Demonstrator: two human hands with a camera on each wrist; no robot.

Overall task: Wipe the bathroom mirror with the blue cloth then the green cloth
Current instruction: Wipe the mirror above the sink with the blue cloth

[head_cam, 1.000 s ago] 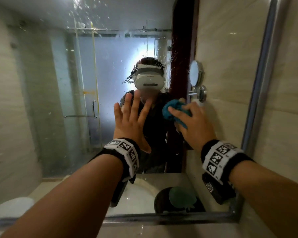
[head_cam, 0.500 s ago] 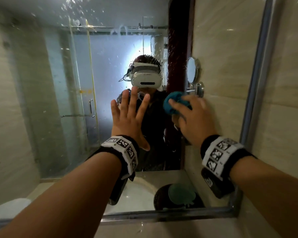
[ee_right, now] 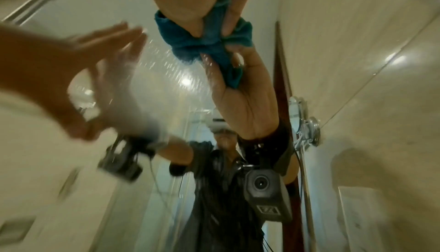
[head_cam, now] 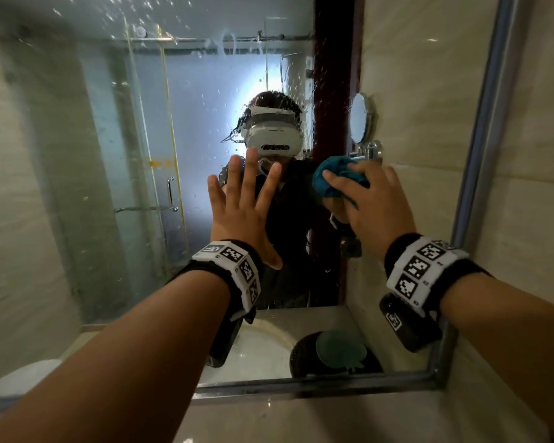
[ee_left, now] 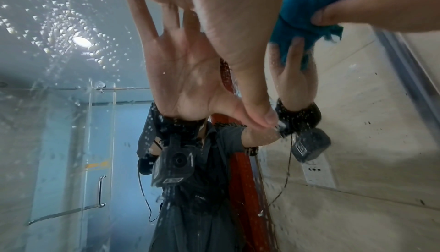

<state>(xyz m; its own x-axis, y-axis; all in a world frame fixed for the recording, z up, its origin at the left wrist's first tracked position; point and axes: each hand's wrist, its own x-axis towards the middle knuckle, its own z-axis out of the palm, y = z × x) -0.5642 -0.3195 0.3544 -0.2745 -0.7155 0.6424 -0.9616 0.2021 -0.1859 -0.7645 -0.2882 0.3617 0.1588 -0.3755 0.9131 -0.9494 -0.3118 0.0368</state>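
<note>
The bathroom mirror (head_cam: 77, 155) fills the wall ahead, speckled with water drops. My left hand (head_cam: 240, 203) lies flat on the glass with fingers spread straight, also seen from below in the left wrist view (ee_left: 214, 30). My right hand (head_cam: 371, 203) grips the bunched blue cloth (head_cam: 330, 180) and presses it against the glass just right of the left hand. The blue cloth (ee_right: 204, 39) shows between my fingers, and the blue cloth (ee_left: 307, 11) appears at top right of the left wrist view. A green cloth (head_cam: 339, 348) shows only as a reflection at the bottom.
The mirror's metal frame (head_cam: 317, 383) runs along the bottom and up the right side, with tiled wall beyond. Reflected are a round shaving mirror (head_cam: 360, 118), a glass shower door (head_cam: 141, 187) and the white basin (head_cam: 263, 343).
The right hand with the blue cloth has slid slightly upward on the glass. The left hand stays flat on the mirror.
</note>
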